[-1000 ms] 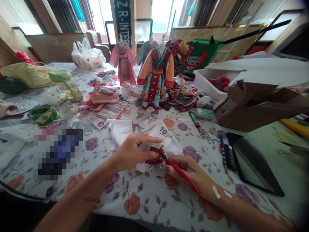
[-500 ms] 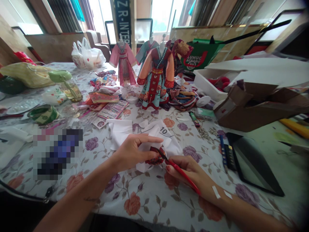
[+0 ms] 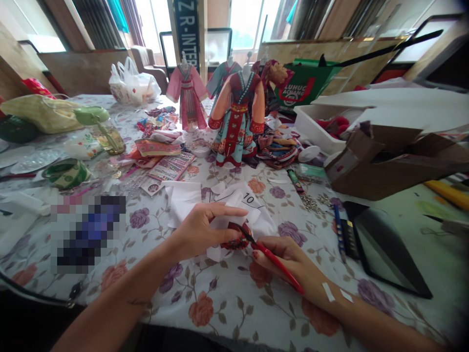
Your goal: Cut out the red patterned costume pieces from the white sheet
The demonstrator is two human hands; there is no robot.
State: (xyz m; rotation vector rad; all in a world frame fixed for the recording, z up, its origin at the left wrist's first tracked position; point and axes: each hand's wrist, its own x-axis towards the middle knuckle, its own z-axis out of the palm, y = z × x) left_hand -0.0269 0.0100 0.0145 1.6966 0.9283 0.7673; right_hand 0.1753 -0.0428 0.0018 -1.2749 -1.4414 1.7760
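The left hand (image 3: pixel 201 233) rests on a white cloth (image 3: pixel 240 200) marked 10, its fingers stretched out and its thumb pressed against a small red patterned fabric piece (image 3: pixel 236 237). The right hand (image 3: pixel 284 259) pinches a slim red pen-like tool (image 3: pixel 276 266), whose dark tip touches that piece. Beneath them lies the floral-covered tabletop (image 3: pixel 216 322). Farther off, a doll-sized red and teal robe (image 3: pixel 236 127) hangs on a dress form (image 3: pixel 247 71) beside fabric scraps (image 3: pixel 278 151).

Miniature robes on dress forms (image 3: pixel 236 117) stand mid-table; cardboard box (image 3: pixel 370 164) at right (flaps open), white plastic bag (image 3: pixel 134 83) behind.
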